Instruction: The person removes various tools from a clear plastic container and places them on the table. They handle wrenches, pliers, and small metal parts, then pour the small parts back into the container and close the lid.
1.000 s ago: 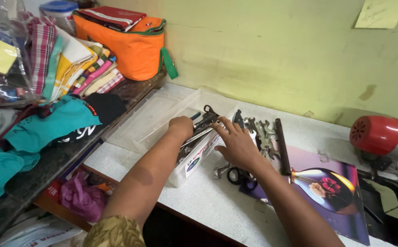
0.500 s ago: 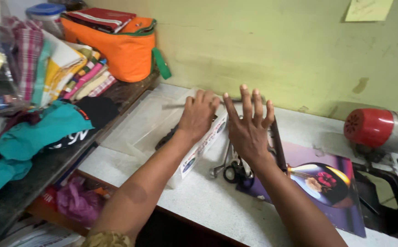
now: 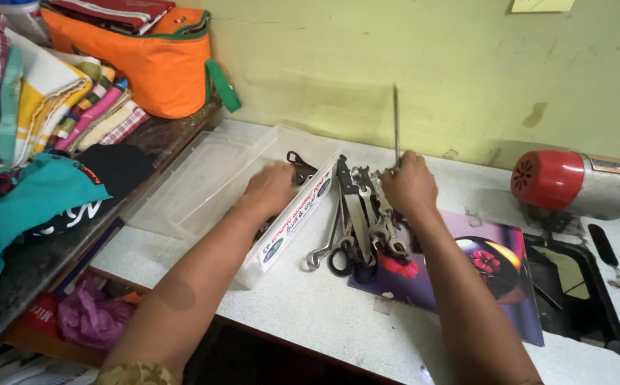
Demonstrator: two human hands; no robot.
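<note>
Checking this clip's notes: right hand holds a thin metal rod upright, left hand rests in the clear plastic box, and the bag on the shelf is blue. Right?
Not quite. The head view shows the bag is orange, not blue. The rest stands.

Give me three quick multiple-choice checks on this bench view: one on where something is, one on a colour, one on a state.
1. Where does the pile of wrenches lie?
A. On the cloth shelf
B. On the white table, right of the clear plastic box
C. Inside the orange bag

2. What colour is the end cap of the motor at the right?
A. Red
B. Blue
C. Black

3. How is the thin metal rod in the right hand standing?
A. Flat on the table
B. Upright
C. Bent in two

Answers:
1 B: the wrenches rest on the table beside the box, where the left hand rests.
2 A: the rounded cap is red.
3 B: it points straight up above the fist.
</note>
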